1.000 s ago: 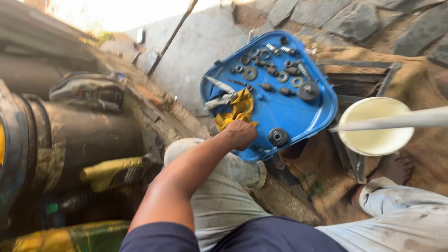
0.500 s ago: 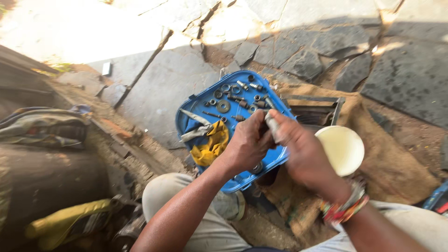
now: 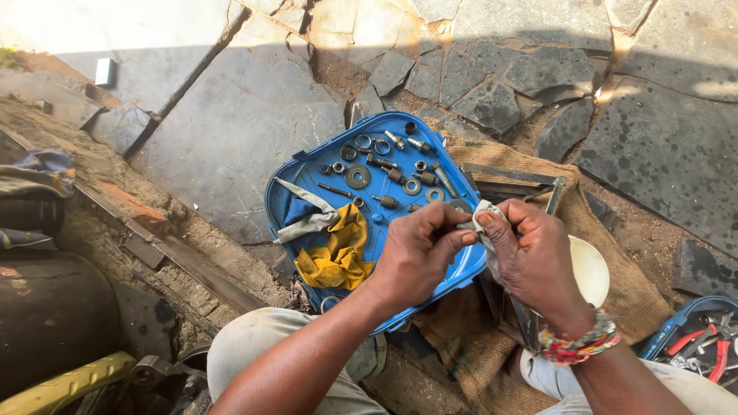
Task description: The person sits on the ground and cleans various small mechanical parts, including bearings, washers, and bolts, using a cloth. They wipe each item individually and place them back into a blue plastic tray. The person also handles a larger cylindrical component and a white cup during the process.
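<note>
My left hand [image 3: 415, 257] and my right hand [image 3: 530, 257] meet above the near right corner of a blue plastic tray [image 3: 296, 173]. Together they pinch a small whitish cloth [image 3: 486, 215] wrapped around something small that I cannot make out. The tray holds several metal washers [image 3: 357, 177], bolts [image 3: 387, 201] and rings, plus a crumpled yellow rag [image 3: 338, 253] and a grey strip of cloth [image 3: 307, 223] at its near left. A beaded bracelet [image 3: 576, 346] circles my right wrist.
The tray rests on brown burlap sacking [image 3: 638, 284] over stone paving. A white bowl [image 3: 590, 270] sits behind my right hand. A second blue tray with red-handled pliers [image 3: 711, 346] lies at the far right. A dark machine part [image 3: 46, 307] and yellow part [image 3: 69, 380] are at left.
My left hand left the yellow rag and rose from the tray; my right hand came in and both now grip the small cloth together. The view shifted left to right.
</note>
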